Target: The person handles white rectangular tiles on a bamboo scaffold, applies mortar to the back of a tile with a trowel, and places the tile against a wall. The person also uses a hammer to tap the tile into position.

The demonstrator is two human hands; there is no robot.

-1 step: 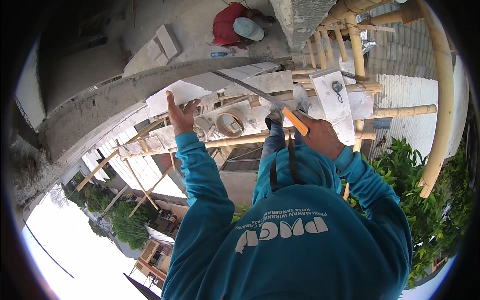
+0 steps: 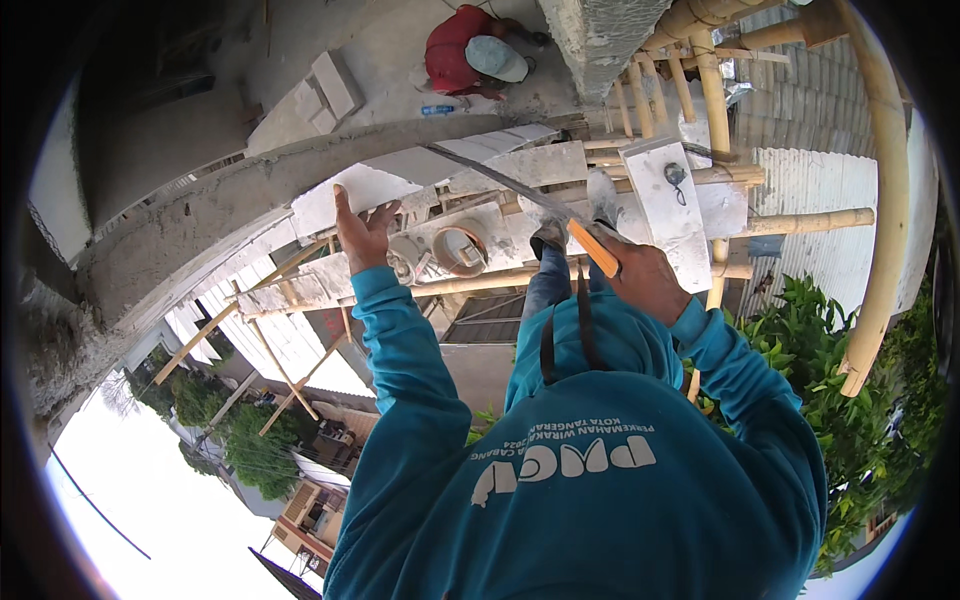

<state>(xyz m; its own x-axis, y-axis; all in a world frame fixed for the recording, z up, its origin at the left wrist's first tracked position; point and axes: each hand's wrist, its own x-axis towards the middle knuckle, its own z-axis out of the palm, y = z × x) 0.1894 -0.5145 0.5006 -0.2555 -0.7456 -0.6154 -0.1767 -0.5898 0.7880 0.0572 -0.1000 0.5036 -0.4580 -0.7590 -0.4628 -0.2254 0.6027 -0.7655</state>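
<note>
My right hand (image 2: 645, 275) is closed around the orange handle (image 2: 594, 249) of a handsaw. Its long dark blade (image 2: 485, 172) slants up and left, the far end at a white lightweight block (image 2: 385, 178). My left hand (image 2: 366, 228) grips the near side of this block, thumb raised against it and fingers curled at its lower edge, partly hidden. Below the block, close to my left hand, a round brown-rimmed bucket (image 2: 460, 250) with something pale inside stands on the scaffold planks.
I stand on a bamboo scaffold (image 2: 800, 222) with boards, beside a concrete beam (image 2: 180, 225). A pale board (image 2: 668, 205) with a dark object (image 2: 675, 175) lies to the right. Beyond the beam a person in red (image 2: 460, 50) crouches near stacked blocks (image 2: 335, 85). Rooftops and trees lie far below.
The saw and my right hand have shifted very slightly down and right. My left hand stays in place on the block.
</note>
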